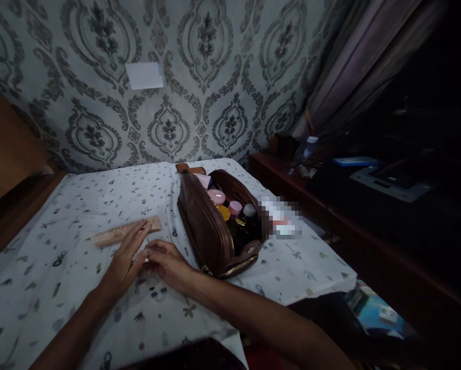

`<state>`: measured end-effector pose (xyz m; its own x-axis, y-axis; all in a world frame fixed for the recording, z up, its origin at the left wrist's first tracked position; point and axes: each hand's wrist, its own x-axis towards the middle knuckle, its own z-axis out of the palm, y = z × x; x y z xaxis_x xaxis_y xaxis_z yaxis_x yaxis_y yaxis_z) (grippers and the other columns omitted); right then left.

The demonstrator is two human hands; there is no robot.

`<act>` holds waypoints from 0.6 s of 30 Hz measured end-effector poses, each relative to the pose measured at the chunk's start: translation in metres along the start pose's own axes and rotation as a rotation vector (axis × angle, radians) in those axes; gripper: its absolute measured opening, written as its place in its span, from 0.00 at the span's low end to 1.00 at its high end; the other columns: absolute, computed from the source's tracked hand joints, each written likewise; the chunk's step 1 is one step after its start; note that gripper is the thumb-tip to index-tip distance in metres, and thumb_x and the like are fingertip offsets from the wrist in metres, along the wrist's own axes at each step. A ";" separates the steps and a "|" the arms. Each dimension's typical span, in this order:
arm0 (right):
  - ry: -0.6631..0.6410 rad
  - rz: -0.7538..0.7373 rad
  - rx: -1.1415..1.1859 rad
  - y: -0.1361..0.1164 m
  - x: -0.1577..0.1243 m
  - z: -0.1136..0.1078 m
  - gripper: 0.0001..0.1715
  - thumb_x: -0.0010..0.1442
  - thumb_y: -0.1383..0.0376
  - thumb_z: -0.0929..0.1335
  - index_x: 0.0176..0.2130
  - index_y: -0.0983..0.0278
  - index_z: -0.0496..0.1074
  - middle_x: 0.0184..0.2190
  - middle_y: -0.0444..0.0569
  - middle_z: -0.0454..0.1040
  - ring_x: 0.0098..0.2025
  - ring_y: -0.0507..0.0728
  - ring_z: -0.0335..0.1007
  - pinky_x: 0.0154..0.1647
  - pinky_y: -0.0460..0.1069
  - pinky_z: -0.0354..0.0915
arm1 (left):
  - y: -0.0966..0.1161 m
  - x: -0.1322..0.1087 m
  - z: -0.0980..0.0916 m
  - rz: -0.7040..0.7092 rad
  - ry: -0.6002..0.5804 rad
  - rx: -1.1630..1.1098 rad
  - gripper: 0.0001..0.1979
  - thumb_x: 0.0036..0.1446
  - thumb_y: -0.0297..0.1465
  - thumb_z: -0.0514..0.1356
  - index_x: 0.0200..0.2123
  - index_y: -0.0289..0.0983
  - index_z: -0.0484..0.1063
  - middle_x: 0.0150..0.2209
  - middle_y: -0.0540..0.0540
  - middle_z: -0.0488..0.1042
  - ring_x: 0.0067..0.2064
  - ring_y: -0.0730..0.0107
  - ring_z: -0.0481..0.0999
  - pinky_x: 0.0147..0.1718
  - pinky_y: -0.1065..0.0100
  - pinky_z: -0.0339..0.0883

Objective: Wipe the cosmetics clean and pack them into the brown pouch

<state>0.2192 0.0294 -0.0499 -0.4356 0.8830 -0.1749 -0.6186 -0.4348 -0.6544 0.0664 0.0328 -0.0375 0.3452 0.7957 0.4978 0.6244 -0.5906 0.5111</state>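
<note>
Fingers (132, 236) of your left hand (120, 264) stretch over the tube (109, 237), straight rather than closed round it. Your right hand (172, 266) curls beside your left thumb; I can't tell whether it grips anything. The tube lies on the cloth (26, 221), left of the unzipped bag (202, 221), where pink lids (216, 197) show.

No words or numbers can be read for certain. Lettering on the beige tube (111, 236), left of the frame's centre, is too blurred to make out; the white label (388, 314) on the blue packet (370, 314), lower right, is illegible.
</note>
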 end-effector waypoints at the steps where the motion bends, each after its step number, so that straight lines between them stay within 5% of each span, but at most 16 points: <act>1: 0.035 -0.010 0.022 0.001 0.002 -0.001 0.27 0.35 0.59 0.81 0.33 0.63 0.72 0.25 0.39 0.74 0.25 0.50 0.69 0.29 0.46 0.62 | 0.000 -0.001 0.001 0.028 -0.042 0.008 0.27 0.67 0.39 0.52 0.68 0.44 0.59 0.71 0.41 0.57 0.71 0.52 0.57 0.66 0.50 0.56; 5: 0.085 -0.032 0.035 0.001 0.004 -0.001 0.19 0.36 0.63 0.79 0.30 0.64 0.74 0.23 0.39 0.72 0.25 0.50 0.66 0.30 0.46 0.61 | -0.001 -0.003 0.001 0.128 -0.145 0.088 0.39 0.62 0.42 0.60 0.72 0.44 0.47 0.73 0.38 0.48 0.73 0.47 0.49 0.67 0.46 0.54; 8: 0.068 -0.046 0.028 -0.001 0.003 0.001 0.16 0.37 0.62 0.79 0.25 0.64 0.73 0.21 0.39 0.71 0.25 0.49 0.65 0.30 0.45 0.60 | -0.001 -0.002 -0.001 0.091 -0.143 0.115 0.38 0.64 0.41 0.58 0.72 0.44 0.45 0.73 0.39 0.49 0.73 0.49 0.50 0.67 0.47 0.55; 18: 0.035 -0.003 0.021 -0.001 0.004 -0.002 0.26 0.43 0.48 0.80 0.29 0.65 0.75 0.25 0.42 0.75 0.26 0.50 0.67 0.29 0.46 0.59 | -0.002 -0.002 -0.010 0.020 -0.053 -0.042 0.25 0.63 0.40 0.56 0.62 0.40 0.68 0.60 0.40 0.74 0.60 0.55 0.75 0.60 0.56 0.68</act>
<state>0.2193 0.0341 -0.0514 -0.4111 0.8896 -0.1992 -0.6332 -0.4358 -0.6396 0.0574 0.0312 -0.0319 0.3948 0.7892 0.4705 0.5878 -0.6105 0.5309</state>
